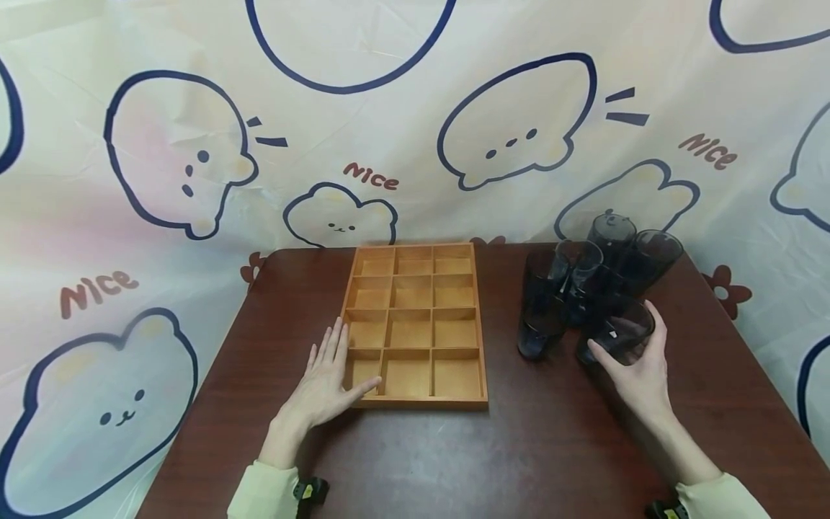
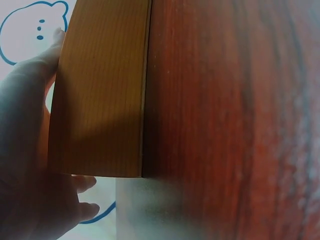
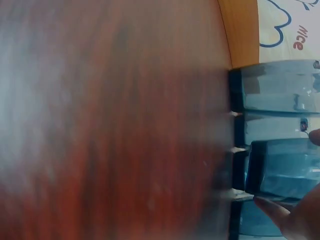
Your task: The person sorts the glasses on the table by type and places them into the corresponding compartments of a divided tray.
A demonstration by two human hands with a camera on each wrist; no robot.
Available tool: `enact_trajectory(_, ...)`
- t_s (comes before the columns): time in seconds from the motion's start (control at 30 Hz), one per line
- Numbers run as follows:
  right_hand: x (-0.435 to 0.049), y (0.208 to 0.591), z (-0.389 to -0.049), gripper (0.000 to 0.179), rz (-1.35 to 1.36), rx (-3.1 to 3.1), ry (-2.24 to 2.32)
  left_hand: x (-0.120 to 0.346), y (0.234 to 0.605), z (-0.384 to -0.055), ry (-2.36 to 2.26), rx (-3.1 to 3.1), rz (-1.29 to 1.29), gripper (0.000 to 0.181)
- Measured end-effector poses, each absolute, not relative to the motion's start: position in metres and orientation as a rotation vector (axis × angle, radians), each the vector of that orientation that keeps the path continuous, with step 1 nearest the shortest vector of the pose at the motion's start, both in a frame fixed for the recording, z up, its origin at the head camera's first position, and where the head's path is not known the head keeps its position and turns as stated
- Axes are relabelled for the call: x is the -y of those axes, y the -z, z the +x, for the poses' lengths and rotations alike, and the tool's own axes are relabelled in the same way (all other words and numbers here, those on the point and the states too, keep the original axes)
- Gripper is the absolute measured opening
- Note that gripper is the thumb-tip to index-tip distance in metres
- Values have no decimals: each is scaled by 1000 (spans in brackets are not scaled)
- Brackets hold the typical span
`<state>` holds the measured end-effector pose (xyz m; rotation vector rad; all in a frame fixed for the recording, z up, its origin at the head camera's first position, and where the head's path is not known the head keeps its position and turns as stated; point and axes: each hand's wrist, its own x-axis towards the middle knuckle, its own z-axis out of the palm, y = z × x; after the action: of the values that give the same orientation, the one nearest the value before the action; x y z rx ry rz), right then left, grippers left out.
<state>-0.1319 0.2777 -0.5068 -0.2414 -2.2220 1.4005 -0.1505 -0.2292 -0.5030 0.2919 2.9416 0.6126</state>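
Observation:
My right hand grips a dark blue tinted drinking glass at the front right of a cluster, thumb on one side and fingers round the other. In the right wrist view that glass has its base out of line with the other bases. Several similar glasses stand close together behind it and to its left. My left hand, fingers straight, rests on the left edge of a wooden divided tray, its thumb over the front left compartment. The left wrist view shows the tray's side wall close up.
The dark brown wooden table carries the tray in the middle and the glasses at the right. A pale cloth with cartoon outlines hangs behind and beside the table. The tray's compartments hold nothing.

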Motion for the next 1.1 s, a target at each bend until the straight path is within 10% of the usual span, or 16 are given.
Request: enact_trajectory(1.1, -289, 411, -172, 96, 67, 2324, -1295, 232, 502, -149, -626, -2972, 379, 131)
